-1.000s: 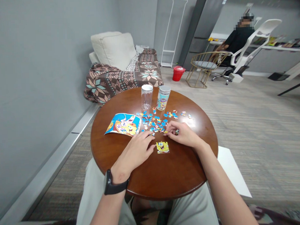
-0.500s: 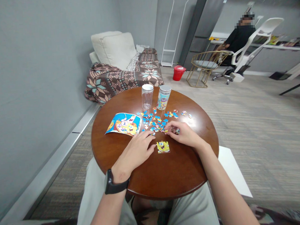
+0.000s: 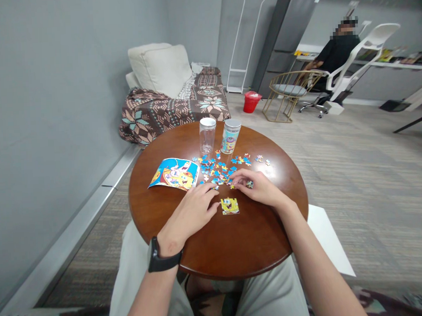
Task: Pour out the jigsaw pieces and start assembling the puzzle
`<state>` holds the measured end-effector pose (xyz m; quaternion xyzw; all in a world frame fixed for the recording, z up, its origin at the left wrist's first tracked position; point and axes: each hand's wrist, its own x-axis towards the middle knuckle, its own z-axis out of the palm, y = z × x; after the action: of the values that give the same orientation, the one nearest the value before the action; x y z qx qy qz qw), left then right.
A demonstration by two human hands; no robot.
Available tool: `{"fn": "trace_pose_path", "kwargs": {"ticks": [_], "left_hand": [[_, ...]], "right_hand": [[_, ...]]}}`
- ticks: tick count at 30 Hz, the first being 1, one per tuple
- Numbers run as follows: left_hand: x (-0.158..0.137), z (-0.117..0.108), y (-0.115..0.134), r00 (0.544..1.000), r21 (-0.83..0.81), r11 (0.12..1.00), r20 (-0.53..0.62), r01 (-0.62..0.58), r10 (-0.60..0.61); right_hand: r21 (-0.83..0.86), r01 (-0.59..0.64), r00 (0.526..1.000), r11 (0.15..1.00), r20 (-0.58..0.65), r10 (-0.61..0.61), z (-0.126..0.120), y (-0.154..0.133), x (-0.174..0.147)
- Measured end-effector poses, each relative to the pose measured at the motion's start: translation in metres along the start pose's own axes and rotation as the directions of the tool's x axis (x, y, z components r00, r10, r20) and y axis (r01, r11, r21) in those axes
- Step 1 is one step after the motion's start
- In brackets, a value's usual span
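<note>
My left hand (image 3: pixel 198 206) rests on the table with its fingers apart. Its thumb tip is at the left edge of a small assembled block of jigsaw pieces (image 3: pixel 230 206), which shows a yellow cartoon face. Loose pieces lie by its fingertips. My right hand (image 3: pixel 254 187) is at the near right of a pile of loose blue and multicoloured jigsaw pieces (image 3: pixel 216 169). Between its thumb and fingertips is a yellowish jigsaw piece (image 3: pixel 232 187), partly hidden. Another piece (image 3: pixel 250 184) shows under the curled fingers. A curved picture sheet (image 3: pixel 175 172) lies left of the pile.
Behind the pile stand a clear jar (image 3: pixel 207 137) and a printed canister (image 3: pixel 230 137). The round wooden table (image 3: pixel 215 251) reaches over my lap. Beyond it are a covered sofa (image 3: pixel 173 103), a red bin (image 3: pixel 252 102), a gold chair (image 3: pixel 288 91) and a seated person (image 3: pixel 339 52).
My right fingertips have shifted very slightly, and the yellowish piece at them has moved a little toward me. My left hand and the assembled block stay in place.
</note>
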<state>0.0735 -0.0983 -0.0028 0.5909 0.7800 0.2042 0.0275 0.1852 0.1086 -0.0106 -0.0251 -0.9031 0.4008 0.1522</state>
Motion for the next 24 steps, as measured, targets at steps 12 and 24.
{"fn": "trace_pose_path", "kwargs": {"ticks": [12,24], "left_hand": [[0.0003,-0.0007,0.0001,1.0,-0.005,1.0,-0.002,-0.011,0.011],[0.0004,0.0011,-0.0007,1.0,-0.007,1.0,-0.003,-0.002,0.002]], "right_hand": [[-0.071,0.097,0.995,0.993,0.009,-0.097,-0.003,-0.0006,0.0017],[-0.089,0.1,0.995,0.991,0.038,-0.097,-0.0027,0.0013,0.0015]]}}
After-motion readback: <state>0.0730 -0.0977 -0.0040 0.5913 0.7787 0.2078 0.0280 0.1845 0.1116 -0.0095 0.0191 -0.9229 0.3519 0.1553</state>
